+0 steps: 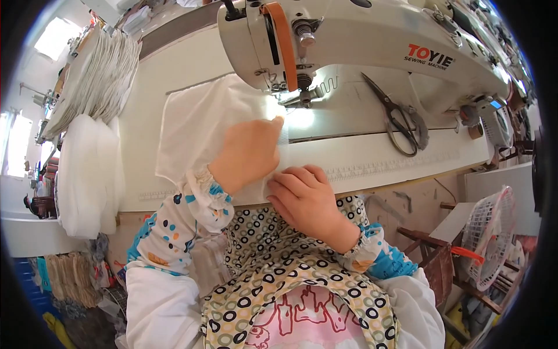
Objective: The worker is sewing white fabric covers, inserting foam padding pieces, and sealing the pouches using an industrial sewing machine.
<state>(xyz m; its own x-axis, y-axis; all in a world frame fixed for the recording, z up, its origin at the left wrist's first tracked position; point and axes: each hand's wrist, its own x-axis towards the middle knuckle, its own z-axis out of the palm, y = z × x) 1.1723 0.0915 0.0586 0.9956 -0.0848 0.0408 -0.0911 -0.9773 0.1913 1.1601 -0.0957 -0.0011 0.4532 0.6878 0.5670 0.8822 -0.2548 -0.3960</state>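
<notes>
Reaching hand: in the head view, the left hand (247,151) is lying across the white cloth (195,119), one fingertip pointing in beside the metal presser foot (299,100); its fingers (270,136) are bunching together, though whether they are clamping the cloth cannot be told.
Lower hand: the right hand (308,200) is arching by the counter's front edge, its fingers keeping close together at the cloth's near end; a pinch cannot be made out.
Cloth: smooth, thin and straight-edged, it is spreading flat on the pale counter (142,139), left of the needle area.
Machine: the glossy off-white sewing machine (343,35) is overhanging the cloth, an orange strip (282,49) curving down its head.
Scissors: the dark metal scissors (386,102) are resting right of the presser foot, blades pointing away.
Left side: a stack of layered pale fabric (102,75) is rising above a fluffy white bundle (90,168).
Clothing: a ring-patterned apron (256,232) is draping below the hands.
</notes>
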